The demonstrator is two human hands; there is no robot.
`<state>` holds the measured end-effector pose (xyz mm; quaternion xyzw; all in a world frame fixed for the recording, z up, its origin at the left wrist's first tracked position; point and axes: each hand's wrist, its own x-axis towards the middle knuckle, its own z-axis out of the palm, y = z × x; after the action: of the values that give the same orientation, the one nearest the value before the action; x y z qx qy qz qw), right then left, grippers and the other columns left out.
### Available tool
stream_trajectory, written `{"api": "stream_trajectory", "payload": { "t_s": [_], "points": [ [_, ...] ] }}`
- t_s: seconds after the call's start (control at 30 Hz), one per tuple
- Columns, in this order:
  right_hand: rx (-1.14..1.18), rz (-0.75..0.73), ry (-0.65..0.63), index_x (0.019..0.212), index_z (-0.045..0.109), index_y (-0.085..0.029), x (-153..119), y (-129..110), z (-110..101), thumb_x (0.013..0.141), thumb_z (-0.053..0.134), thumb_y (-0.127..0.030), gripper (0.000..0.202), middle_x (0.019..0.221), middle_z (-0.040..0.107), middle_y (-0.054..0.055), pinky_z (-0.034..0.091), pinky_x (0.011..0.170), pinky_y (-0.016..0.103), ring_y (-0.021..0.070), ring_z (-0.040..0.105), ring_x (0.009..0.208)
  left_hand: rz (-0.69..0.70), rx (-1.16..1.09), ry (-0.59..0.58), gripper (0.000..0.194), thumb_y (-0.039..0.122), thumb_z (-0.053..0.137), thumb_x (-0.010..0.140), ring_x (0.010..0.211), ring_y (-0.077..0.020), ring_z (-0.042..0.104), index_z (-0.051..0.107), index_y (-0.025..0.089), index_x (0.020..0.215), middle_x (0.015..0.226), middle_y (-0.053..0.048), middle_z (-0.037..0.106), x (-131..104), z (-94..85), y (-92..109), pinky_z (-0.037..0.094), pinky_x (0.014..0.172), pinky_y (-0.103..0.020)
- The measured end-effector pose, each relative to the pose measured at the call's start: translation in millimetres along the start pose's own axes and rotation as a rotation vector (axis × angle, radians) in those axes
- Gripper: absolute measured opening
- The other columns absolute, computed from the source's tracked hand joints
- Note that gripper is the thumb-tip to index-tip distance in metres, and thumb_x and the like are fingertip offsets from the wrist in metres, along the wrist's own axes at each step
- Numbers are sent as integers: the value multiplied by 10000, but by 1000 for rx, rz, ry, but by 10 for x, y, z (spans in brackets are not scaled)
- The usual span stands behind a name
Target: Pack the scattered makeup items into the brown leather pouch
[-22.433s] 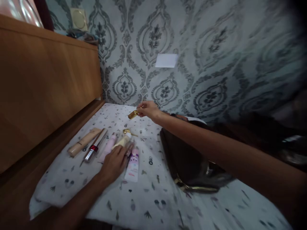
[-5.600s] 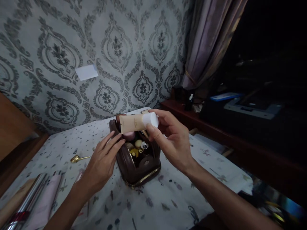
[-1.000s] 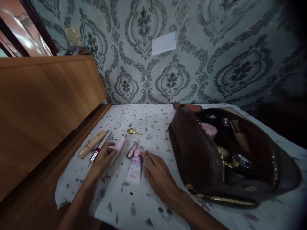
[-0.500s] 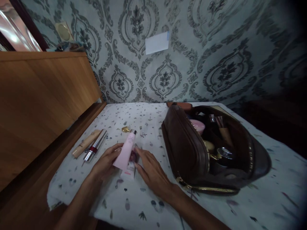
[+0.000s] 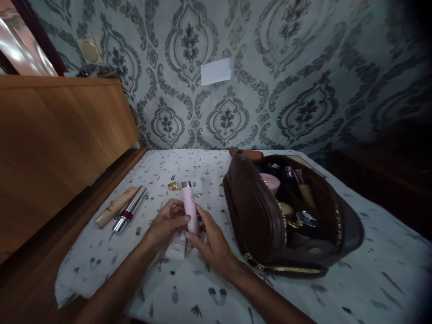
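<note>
Between my two hands a pink squeeze tube (image 5: pixel 189 204) with a silver cap stands nearly upright, cap end up. The thumb and bent fingers of my left hand (image 5: pixel 168 222) close on it from the left. My right hand (image 5: pixel 214 245) grips its lower right side, thumb in front. A small white pack (image 5: pixel 176 248) with pink lettering lies on the cloth just below them, partly covered by my fingers. Something dark beside the tube's lower right side is mostly hidden by my right fingers. A small gold piece (image 5: pixel 173 186) lies just beyond the tube.
On the left lie a beige tube (image 5: pixel 116 208) and a silver cosmetic tube (image 5: pixel 130 210) with a red band. A brown bag (image 5: pixel 256 216) stands unzipped on the right, holding cosmetics and brushes. A patterned cloth (image 5: pixel 195 297) covers the surface; a wooden cabinet (image 5: pixel 64 148) borders it.
The pink tube has turned from a slant to nearly upright, with its narrower side showing. My left thumb now lies across its front, and my right fingers have closed in on it.
</note>
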<state>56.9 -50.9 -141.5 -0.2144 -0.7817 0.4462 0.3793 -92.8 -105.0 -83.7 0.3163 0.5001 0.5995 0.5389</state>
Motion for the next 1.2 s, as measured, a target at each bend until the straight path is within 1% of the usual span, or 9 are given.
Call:
{"api": "stream_trajectory", "payload": {
  "t_s": [0.1, 0.17, 0.3, 0.37, 0.43, 0.53, 0.8, 0.97, 1.2],
  "points": [
    [252, 155, 87, 1433, 425, -180, 42, 20, 61, 853, 617, -334, 631, 1350, 587, 151, 518, 1006, 446, 260, 618, 1185, 57, 147, -47, 395, 403, 810, 702, 779, -173, 651, 564, 186, 921, 859, -25, 673, 36, -55, 6, 524, 719, -293],
    [430, 266, 115, 1409, 443, -173, 66, 34, 78, 830, 638, -354, 637, 1253, 638, 136, 564, 917, 408, 248, 665, 1088, 168, 445, -26, 281, 422, 677, 822, 848, -207, 650, 589, 182, 937, 908, -58, 674, 49, -166, 66, 523, 770, -332],
    [579, 423, 132, 1392, 468, -167, 96, 36, 22, 812, 683, -420, 668, 1097, 677, 117, 581, 717, 349, 238, 704, 901, 389, 1416, 408, 225, 248, 497, 922, 1166, -323, 555, 605, 172, 1103, 1182, -153, 637, 19, -536, 270, 432, 998, -477],
    [595, 444, 141, 1395, 462, -164, 103, 25, -14, 814, 677, -444, 680, 1080, 679, 119, 566, 700, 336, 226, 700, 861, 294, 1752, 598, 319, 200, 481, 919, 1242, -364, 500, 557, 141, 1223, 1296, -198, 582, -19, -719, 345, 403, 1022, -519],
    [601, 450, 134, 1401, 451, -165, 108, 12, -31, 822, 662, -457, 681, 1085, 679, 120, 555, 717, 330, 212, 691, 852, 147, 1900, 633, 380, 213, 471, 933, 1217, -370, 520, 503, 114, 1299, 1301, -214, 579, -59, -848, 369, 432, 981, -511],
    [606, 452, 136, 1399, 440, -171, 116, 6, -25, 818, 669, -460, 688, 1050, 679, 104, 539, 716, 319, 204, 682, 844, 60, 1896, 574, 426, 248, 448, 961, 1170, -352, 560, 449, 127, 1369, 1286, -195, 599, -104, -933, 338, 460, 940, -480],
    [641, 467, 176, 1347, 466, -184, 132, 26, -13, 779, 710, -459, 677, 975, 681, 82, 536, 712, 336, 221, 691, 828, 225, 1650, 465, 382, 284, 491, 946, 1203, -299, 566, 486, 172, 1311, 1300, -152, 600, -66, -1005, 282, 455, 967, -416],
    [651, 491, 180, 1339, 483, -193, 131, -30, -33, 769, 725, -466, 676, 943, 685, 66, 523, 725, 342, 221, 678, 820, 27, 1641, 457, 420, 302, 532, 906, 1121, -325, 609, 477, 173, 1302, 1187, -150, 653, -79, -938, 271, 470, 866, -407],
    [658, 515, 183, 1352, 480, -213, 131, -10, -28, 731, 760, -517, 746, 920, 696, 52, 489, 716, 318, 208, 651, 799, 135, 1514, 434, 416, 361, 522, 918, 954, -289, 655, 466, 224, 1308, 1086, -105, 679, 48, -812, 191, 465, 750, -366]
  ]
}}
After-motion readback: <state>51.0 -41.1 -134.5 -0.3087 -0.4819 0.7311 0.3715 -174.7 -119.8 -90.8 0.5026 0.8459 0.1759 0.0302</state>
